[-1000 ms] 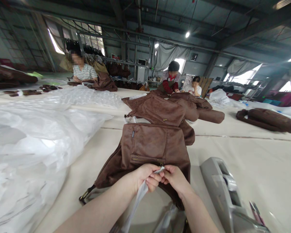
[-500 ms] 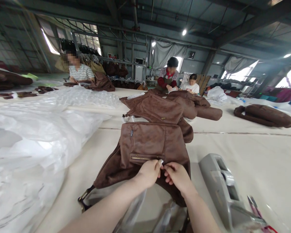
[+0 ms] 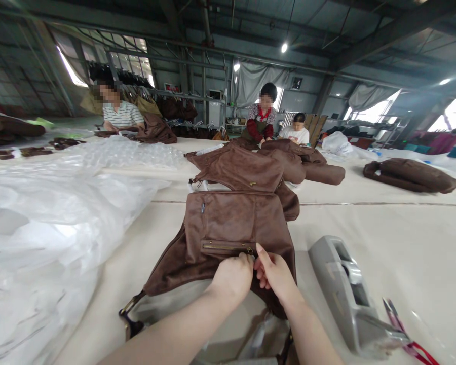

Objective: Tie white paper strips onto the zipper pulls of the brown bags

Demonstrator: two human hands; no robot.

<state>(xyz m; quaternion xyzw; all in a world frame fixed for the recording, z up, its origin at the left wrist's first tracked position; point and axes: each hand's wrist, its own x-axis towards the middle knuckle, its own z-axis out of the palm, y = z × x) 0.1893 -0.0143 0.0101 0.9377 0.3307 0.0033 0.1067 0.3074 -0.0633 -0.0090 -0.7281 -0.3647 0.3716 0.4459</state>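
A brown bag lies flat on the pale table in front of me, its zipper running across the lower part. My left hand is closed at the right end of that zipper, over something too small to make out. Touching or nearly touching it, my right hand has its thumb raised toward the zipper pull and its other fingers curled; what these fingers hold, if anything, is hidden. The bag's strap with a metal clasp rests at the lower left.
A grey tape dispenser stands right of the bag, with red-handled snips beside it. Clear plastic sheeting covers the left. More brown bags lie behind. Three people work across the table.
The white scrap between my fingertips no longer shows. My left hand has turned more knuckles-up, and my right thumb has lifted. The person in the middle leans lower over the bags.
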